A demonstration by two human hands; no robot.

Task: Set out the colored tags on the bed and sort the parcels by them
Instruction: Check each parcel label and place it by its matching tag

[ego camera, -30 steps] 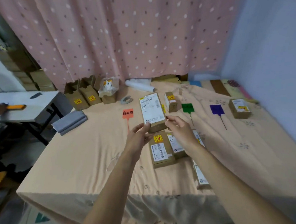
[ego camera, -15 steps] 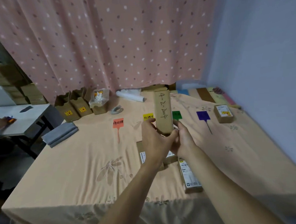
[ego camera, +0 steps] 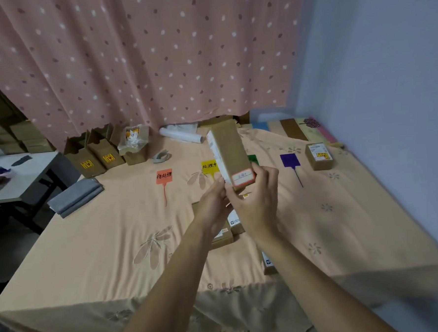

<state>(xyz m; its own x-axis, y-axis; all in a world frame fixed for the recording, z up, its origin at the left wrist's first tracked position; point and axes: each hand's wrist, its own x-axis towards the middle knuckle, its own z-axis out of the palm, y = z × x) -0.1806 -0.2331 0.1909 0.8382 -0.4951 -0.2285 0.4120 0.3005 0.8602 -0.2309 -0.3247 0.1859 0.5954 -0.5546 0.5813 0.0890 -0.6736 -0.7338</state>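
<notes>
Both hands, left hand and right hand, clamp the long brown cardboard parcel at its near end. Its long axis points away, over the yellow tag.

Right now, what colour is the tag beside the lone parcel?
Purple tag, clearest in head view.

Both bare forearms reach forward from the bottom of the view and converge toward the middle, the 2 hands meeting close together, raised above the bed. The right hand shows its back to the camera, fingers curled upward and thumb side wrapped around the lower end of a long brown parcel, which it holds tilted with its far end away from the person. The left hand sits just beside it, slightly lower, fingertips pressed to the parcel's lower left edge. Both wrists are bent slightly back.
</notes>
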